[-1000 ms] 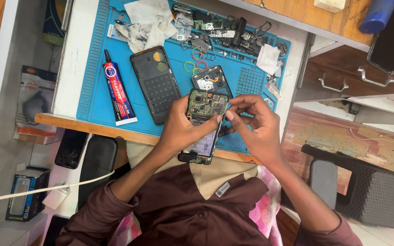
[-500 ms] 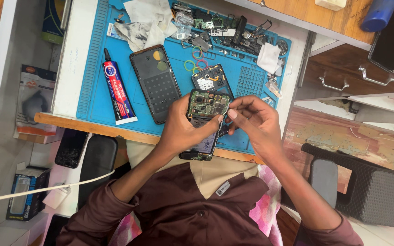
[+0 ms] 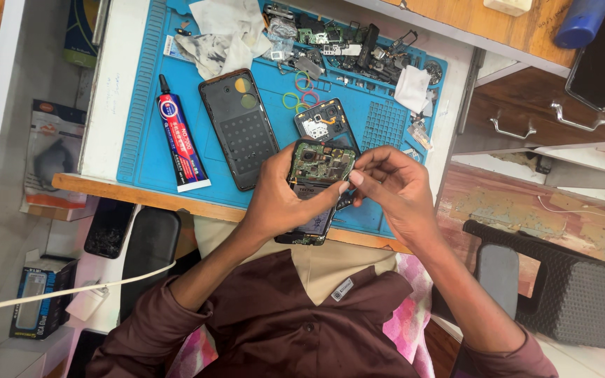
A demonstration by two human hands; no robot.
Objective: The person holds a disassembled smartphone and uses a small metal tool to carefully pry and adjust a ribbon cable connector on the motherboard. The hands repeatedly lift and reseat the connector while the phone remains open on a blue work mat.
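My left hand (image 3: 278, 199) grips an opened smartphone (image 3: 314, 183) with its back removed, so the green circuit board shows at the top. My right hand (image 3: 392, 185) is pinched at the phone's right edge; whether its fingertips hold anything I cannot tell. Both hands hover over the near edge of a blue repair mat (image 3: 211, 150). On the mat lie a black phone back cover (image 3: 239, 127) and a second phone part with a camera module (image 3: 325, 122).
A glue tube (image 3: 181, 140) lies left on the mat. Crumpled tissues (image 3: 222, 31), coloured rubber bands (image 3: 299, 91) and several small phone parts (image 3: 355, 42) sit at the far edge. A black chair (image 3: 561, 280) stands right, drawers (image 3: 561, 119) beyond it, boxes on the floor left.
My right hand's fingers have closed in tighter against the phone's right edge. The phone and my left hand have stayed almost in place.
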